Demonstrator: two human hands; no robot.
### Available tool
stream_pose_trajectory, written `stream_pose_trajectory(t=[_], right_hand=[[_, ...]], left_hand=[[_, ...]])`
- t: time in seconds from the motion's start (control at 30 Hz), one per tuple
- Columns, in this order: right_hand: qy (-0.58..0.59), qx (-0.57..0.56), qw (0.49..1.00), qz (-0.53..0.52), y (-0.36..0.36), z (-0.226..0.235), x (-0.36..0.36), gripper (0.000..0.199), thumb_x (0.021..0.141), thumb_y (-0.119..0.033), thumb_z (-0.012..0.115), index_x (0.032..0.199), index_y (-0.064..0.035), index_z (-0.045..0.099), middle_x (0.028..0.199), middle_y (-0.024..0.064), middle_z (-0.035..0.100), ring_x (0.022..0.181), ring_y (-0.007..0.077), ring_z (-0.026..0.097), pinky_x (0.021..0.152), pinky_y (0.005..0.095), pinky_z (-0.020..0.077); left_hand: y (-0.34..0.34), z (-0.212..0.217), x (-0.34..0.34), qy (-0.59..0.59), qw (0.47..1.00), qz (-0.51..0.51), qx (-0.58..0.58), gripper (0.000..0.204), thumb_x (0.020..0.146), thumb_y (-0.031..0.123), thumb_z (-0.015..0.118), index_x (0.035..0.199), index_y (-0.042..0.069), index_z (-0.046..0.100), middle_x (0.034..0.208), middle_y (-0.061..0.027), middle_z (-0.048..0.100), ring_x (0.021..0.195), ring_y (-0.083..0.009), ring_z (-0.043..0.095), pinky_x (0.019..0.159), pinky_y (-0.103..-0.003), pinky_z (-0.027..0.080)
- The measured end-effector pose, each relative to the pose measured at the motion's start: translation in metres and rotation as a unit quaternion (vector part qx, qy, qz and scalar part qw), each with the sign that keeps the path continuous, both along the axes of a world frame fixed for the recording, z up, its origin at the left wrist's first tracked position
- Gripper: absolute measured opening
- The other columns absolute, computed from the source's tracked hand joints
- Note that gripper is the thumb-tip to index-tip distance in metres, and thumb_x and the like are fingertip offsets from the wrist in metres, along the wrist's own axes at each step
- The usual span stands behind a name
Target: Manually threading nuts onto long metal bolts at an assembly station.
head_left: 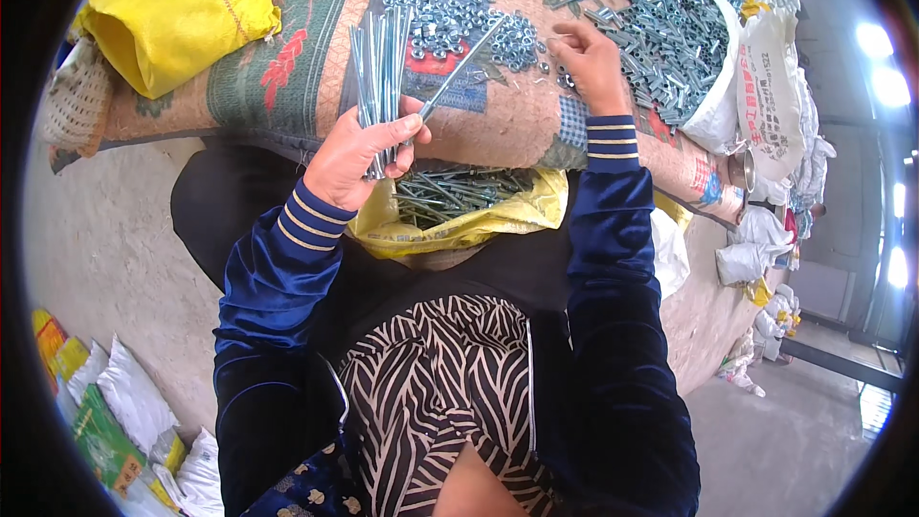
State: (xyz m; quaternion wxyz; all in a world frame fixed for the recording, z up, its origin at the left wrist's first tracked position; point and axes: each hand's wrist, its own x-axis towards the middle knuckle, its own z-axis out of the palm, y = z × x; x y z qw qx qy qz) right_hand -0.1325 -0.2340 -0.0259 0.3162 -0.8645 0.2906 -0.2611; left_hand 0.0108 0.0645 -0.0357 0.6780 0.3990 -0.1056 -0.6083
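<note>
My left hand [369,146] is closed around an upright bundle of long, thin metal bolts [379,62]. One bolt [461,70] leans out apart from the bundle, held at its lower end by thumb and forefinger, its tip pointing toward the nuts. Over the padded cloth, my right hand [592,65] has its fingers curled together beside the loose nuts [517,41]; whatever is between the fingertips is too small to make out. More nuts [442,21] lie spread on a patterned patch left of it. Below my left hand, a yellow sack [450,247] holds many long bolts [459,193].
A heap of short metal sleeves [675,53] fills an open white sack [720,120] at the right. Another yellow sack [182,14] lies on the far left of the quilt-covered table [316,48]. Filled bags [134,397] stand on the floor at lower left.
</note>
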Motion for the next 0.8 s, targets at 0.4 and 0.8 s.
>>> stream_pose_trajectory(t=[0.4,0.8], right_hand=[[-0.043,0.151,0.988,-0.006,0.025,0.019,-0.005,0.012,0.080,-0.008,0.068,0.086,0.0014,0.064,0.083,0.0090,0.066,0.074,0.0176,0.066,0.064,0.0268,0.0523],[-0.201,0.352,0.912,0.057,0.100,0.035,-0.011,0.015,0.086,-0.002,0.063,0.100,0.0054,0.062,0.096,0.0124,0.066,0.082,0.0168,0.066,0.077,0.0243,0.0544]], left_hand=[[0.002,-0.003,-0.001,-0.042,0.999,-0.019,0.020,0.026,0.084,0.015,0.066,0.105,0.004,0.055,0.083,-0.0072,0.061,0.057,-0.0077,0.052,0.047,-0.020,0.038],[0.000,-0.005,-0.005,-0.089,0.994,-0.056,0.022,0.024,0.083,0.017,0.067,0.101,0.004,0.060,0.080,-0.0037,0.061,0.057,-0.0071,0.052,0.047,-0.020,0.037]])
